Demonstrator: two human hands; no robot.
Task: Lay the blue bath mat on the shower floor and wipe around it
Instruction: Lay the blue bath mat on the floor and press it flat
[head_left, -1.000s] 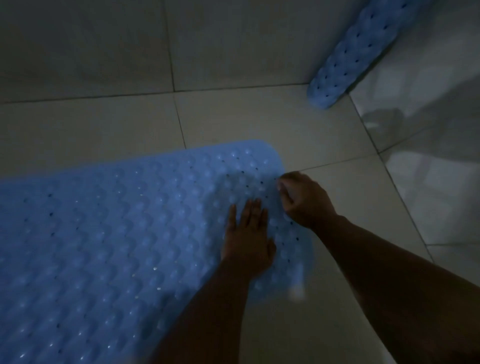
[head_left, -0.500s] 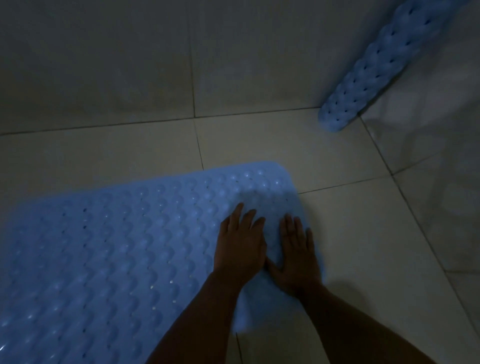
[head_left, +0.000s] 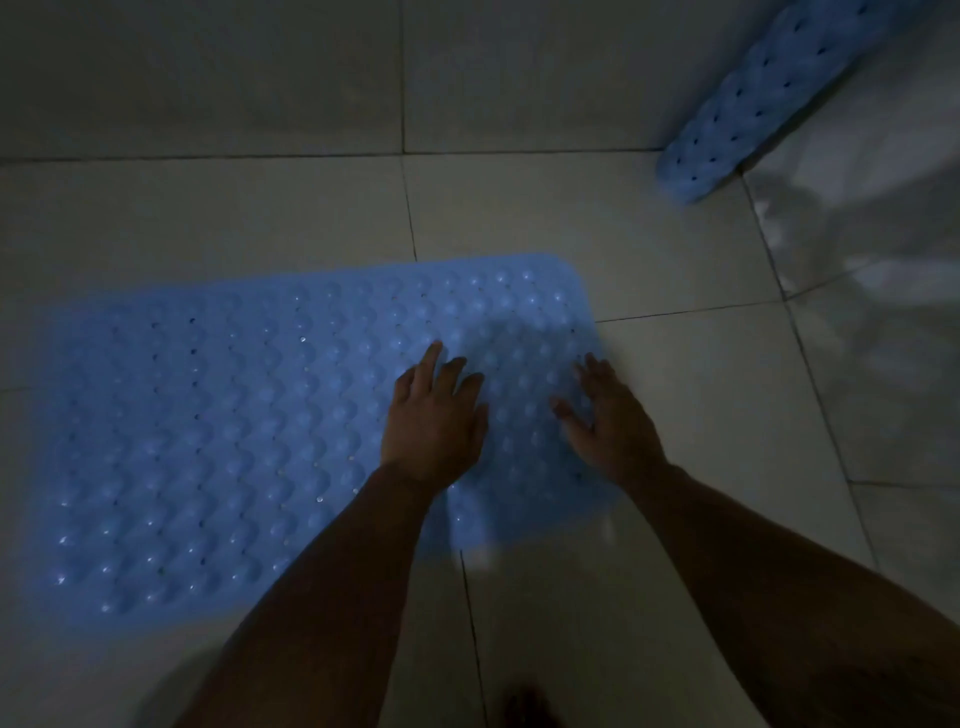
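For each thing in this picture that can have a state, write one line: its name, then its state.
Blue bath mat: unrolled, lying flat on the floor tiles.
Rolled mat: rolled up, propped in the corner.
Left hand: open, fingers straight, pressing on the blue bath mat.
Right hand: open, fingers spread, on the mat's right end.

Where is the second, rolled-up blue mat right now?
In the head view, the rolled mat leans in the upper right corner where wall meets floor, well beyond the right hand and apart from the flat bath mat.

No text, label, brand, number or sign can be read anywhere in this dim view.
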